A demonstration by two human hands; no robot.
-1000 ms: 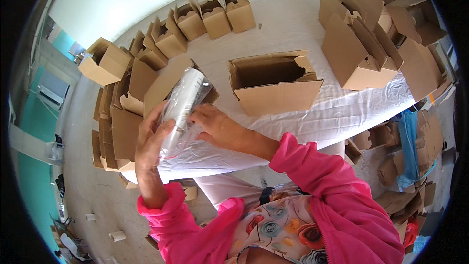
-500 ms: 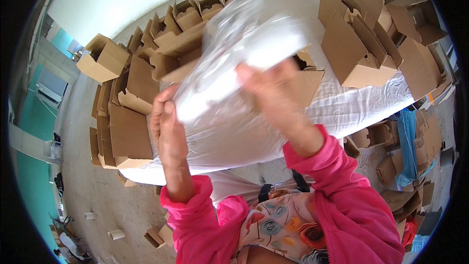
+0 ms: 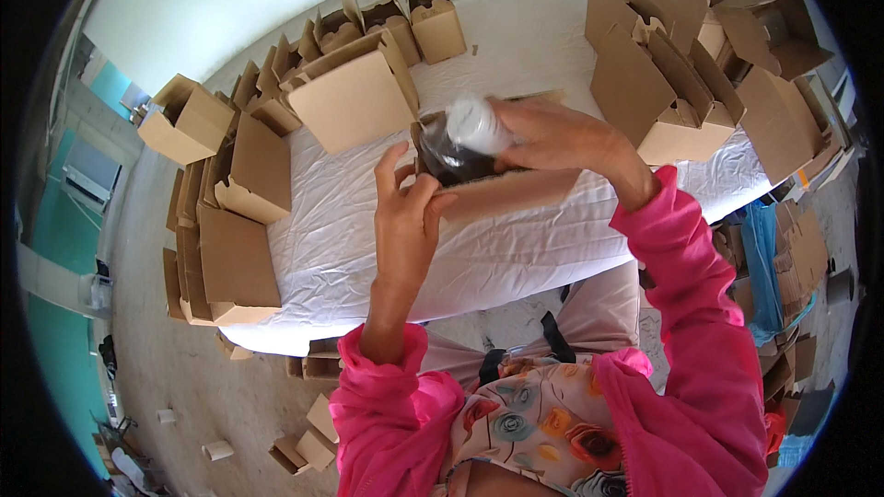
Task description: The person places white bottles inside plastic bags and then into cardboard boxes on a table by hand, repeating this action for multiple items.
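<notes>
An open cardboard box (image 3: pixel 516 195) stands on the white cloth in front of me, with something black and glossy (image 3: pixel 451 164) inside it. My right hand (image 3: pixel 562 136) reaches over this box, its fingers closed round a white rolled bundle (image 3: pixel 477 124) that looks like plastic wrapping and is blurred by motion. The bundle is tilted above the black thing. At the box's near left corner, my left hand (image 3: pixel 405 216) grips the cardboard edge between thumb and bent fingers, one finger raised.
The white cloth (image 3: pixel 341 221) covers a long table. Open cardboard boxes (image 3: pixel 354 97) line its far and left sides. More boxes (image 3: pixel 668 97) crowd the right end. Below on the right are a blue plastic sheet (image 3: pixel 762 267) and more cardboard. Loose cardboard pieces (image 3: pixel 308 437) lie on the floor.
The clear and white plastic, stretched between both hands before, is now a compact bundle in my right hand over the box. My left hand has moved right to the box's corner.
</notes>
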